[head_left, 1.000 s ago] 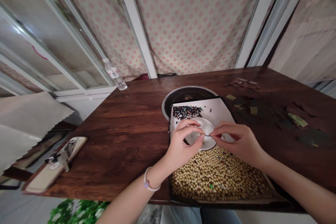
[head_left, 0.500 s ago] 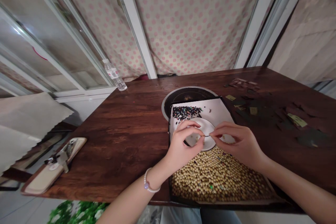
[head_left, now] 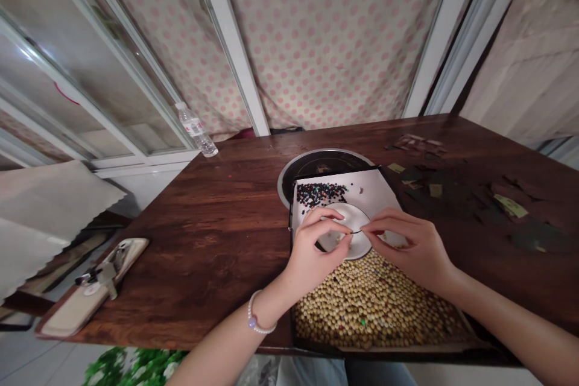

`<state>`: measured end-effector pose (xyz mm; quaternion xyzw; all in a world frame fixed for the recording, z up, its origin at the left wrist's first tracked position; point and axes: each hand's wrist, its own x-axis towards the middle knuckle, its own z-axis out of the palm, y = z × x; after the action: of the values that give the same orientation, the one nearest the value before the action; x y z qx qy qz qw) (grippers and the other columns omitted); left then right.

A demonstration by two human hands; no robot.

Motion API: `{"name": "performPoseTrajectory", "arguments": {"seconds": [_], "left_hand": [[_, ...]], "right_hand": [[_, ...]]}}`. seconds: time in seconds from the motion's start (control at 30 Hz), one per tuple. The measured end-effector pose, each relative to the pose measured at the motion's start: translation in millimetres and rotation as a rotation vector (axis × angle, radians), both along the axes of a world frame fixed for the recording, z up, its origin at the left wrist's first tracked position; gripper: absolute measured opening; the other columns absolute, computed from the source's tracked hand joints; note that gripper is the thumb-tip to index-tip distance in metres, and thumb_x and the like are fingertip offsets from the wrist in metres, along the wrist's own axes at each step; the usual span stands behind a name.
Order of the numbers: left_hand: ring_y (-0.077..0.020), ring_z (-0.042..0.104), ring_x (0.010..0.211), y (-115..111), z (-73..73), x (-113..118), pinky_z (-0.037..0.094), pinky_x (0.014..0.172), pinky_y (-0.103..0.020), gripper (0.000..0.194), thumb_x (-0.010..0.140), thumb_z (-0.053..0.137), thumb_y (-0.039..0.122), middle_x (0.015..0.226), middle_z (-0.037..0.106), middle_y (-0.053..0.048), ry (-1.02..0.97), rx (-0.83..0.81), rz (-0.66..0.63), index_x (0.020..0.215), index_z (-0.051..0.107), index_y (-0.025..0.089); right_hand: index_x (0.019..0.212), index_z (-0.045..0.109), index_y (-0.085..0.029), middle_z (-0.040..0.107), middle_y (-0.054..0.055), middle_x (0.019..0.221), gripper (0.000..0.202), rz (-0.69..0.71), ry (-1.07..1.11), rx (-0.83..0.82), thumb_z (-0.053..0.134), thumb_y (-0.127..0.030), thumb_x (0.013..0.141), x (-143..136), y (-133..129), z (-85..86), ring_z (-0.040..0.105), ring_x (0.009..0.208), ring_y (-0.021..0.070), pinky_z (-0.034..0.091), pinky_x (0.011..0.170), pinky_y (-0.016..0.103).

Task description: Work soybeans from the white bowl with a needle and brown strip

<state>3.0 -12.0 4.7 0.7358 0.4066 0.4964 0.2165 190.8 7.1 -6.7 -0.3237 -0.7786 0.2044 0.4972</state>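
Note:
My left hand (head_left: 319,241) and my right hand (head_left: 409,244) meet above a small white dish (head_left: 357,216), thumb and forefinger pinched on each. Between the two pinches runs a short, thin dark strand (head_left: 356,232); whether it is thread or wire I cannot make out. Something tiny and yellowish seems to sit at the left fingertips, too small to name. A few small pale bits lie in the dish. Under my hands a tray (head_left: 292,217) with a white lining (head_left: 380,188) holds many tan beads (head_left: 362,301) in front and a heap of small black beads (head_left: 319,193) at the back left.
Behind the tray a round black plate (head_left: 289,178) with a grey rim is partly covered. Dark scraps with yellow labels (head_left: 510,206) lie to the right. At the left are a plastic bottle (head_left: 197,129) and a long board (head_left: 67,313) with metal clips on it.
Both hands keep nearly the same pose and pinch. The strand between the fingertips has bent slightly; everything else stays put.

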Motion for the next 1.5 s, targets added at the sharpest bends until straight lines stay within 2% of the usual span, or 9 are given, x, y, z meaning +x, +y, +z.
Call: {"name": "performPoseTrajectory", "arguments": {"seconds": [0.4, 0.63, 0.73, 0.83, 1.03, 1.33, 1.5], "left_hand": [[-0.0197, 0.060, 0.093, 2, -0.5, 0, 0.047, 0.086, -0.039, 0.010, 0.073, 0.067, 0.009, 0.093, 0.063, -0.005, -0.079, -0.091, -0.056, 0.077, 0.068, 0.018], [-0.0183, 0.060, 0.089, 6, -2.6, -1, 0.046, 0.086, -0.039, 0.009, 0.073, 0.066, 0.009, 0.088, 0.062, -0.004, -0.129, -0.187, -0.156, 0.076, 0.068, 0.018], [-0.0183, 0.060, 0.088, 6, -2.8, -2, 0.047, 0.085, -0.038, 0.010, 0.073, 0.066, 0.010, 0.088, 0.061, -0.003, -0.116, -0.138, -0.116, 0.077, 0.068, 0.019], [-0.0191, 0.059, 0.089, 4, -1.2, -2, 0.046, 0.083, -0.038, 0.010, 0.072, 0.067, 0.010, 0.090, 0.060, -0.004, -0.048, -0.035, -0.024, 0.077, 0.068, 0.020], [-0.0209, 0.058, 0.091, 0, 0.9, 0, 0.045, 0.084, -0.039, 0.010, 0.072, 0.069, 0.014, 0.093, 0.060, -0.005, 0.074, 0.068, 0.045, 0.077, 0.069, 0.021], [-0.0198, 0.058, 0.091, 2, -2.3, -1, 0.046, 0.084, -0.039, 0.011, 0.072, 0.069, 0.012, 0.092, 0.059, -0.004, 0.039, 0.029, -0.027, 0.079, 0.068, 0.021], [-0.0204, 0.058, 0.092, 2, -2.9, 0, 0.045, 0.086, -0.041, 0.010, 0.072, 0.069, 0.013, 0.092, 0.059, -0.004, 0.019, -0.004, -0.037, 0.077, 0.069, 0.021]], "right_hand": [[0.082, 0.064, -0.021, 0.064, 0.003, 0.079, 0.014, 0.061, 0.012, 0.003, 0.059, -0.008, 0.078, 1, -3, 5.5, 0.062, 0.072, 0.0160, 0.050, 0.064, 0.027], [0.087, 0.065, -0.022, 0.064, 0.004, 0.082, 0.018, 0.095, 0.028, 0.044, 0.060, -0.007, 0.079, 3, -5, 4.0, 0.062, 0.075, 0.0158, 0.051, 0.065, 0.028], [0.085, 0.067, -0.022, 0.065, 0.004, 0.083, 0.013, 0.087, 0.045, -0.039, 0.060, -0.012, 0.081, 3, -3, 3.1, 0.063, 0.075, 0.0158, 0.053, 0.066, 0.028], [0.086, 0.068, -0.022, 0.067, 0.005, 0.085, 0.007, 0.121, 0.071, -0.211, 0.064, -0.021, 0.080, 1, 1, 1.6, 0.064, 0.080, 0.0179, 0.054, 0.069, 0.030], [0.082, 0.069, -0.019, 0.069, 0.005, 0.079, 0.013, 0.210, 0.136, -0.472, 0.063, -0.031, 0.081, -2, 6, -0.9, 0.064, 0.076, 0.0177, 0.053, 0.069, 0.030], [0.080, 0.069, -0.019, 0.068, 0.004, 0.075, 0.013, 0.257, 0.175, -0.578, 0.064, -0.030, 0.079, -3, 5, 2.5, 0.062, 0.073, 0.0165, 0.051, 0.067, 0.029], [0.079, 0.070, -0.019, 0.068, 0.003, 0.075, 0.011, 0.265, 0.169, -0.538, 0.064, -0.028, 0.079, -1, 6, -0.5, 0.062, 0.072, 0.0162, 0.051, 0.066, 0.029]]}}
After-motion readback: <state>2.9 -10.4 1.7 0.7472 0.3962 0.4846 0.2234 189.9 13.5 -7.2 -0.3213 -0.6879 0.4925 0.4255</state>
